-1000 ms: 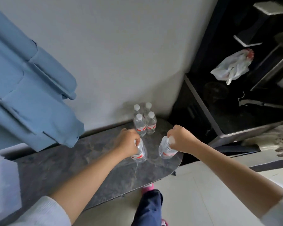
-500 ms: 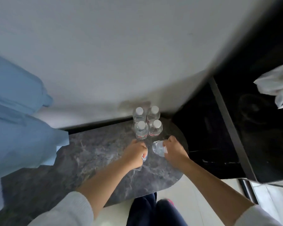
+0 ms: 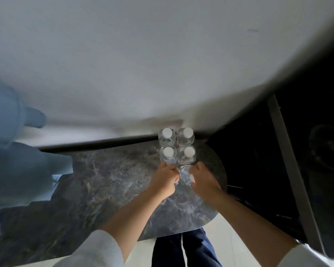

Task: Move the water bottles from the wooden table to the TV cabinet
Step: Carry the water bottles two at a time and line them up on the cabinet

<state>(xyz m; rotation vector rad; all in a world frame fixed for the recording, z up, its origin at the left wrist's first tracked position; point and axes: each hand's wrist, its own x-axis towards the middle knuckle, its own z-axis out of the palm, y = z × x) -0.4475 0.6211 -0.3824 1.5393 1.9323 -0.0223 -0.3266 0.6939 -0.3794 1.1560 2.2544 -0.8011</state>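
Observation:
Several clear water bottles with white caps stand in a tight block (image 3: pixel 176 146) at the far right end of the grey marbled cabinet top (image 3: pixel 108 182), against the white wall. Just in front of that block, my left hand (image 3: pixel 163 179) is closed over the top of one bottle, which it mostly hides. Beside it, my right hand (image 3: pixel 202 179) grips another clear bottle (image 3: pixel 184 174), whose shoulder shows between my hands. Both held bottles sit close to the front row of the block.
Blue fabric (image 3: pixel 17 160) hangs over the left end of the cabinet top. A dark glossy unit (image 3: pixel 289 160) with a grey edge stands to the right. My dark trousers (image 3: pixel 183 247) and pale floor show below the rounded cabinet edge.
The view has tilted down and closer. Both hands have carried their bottles forward until they sit right against the standing block.

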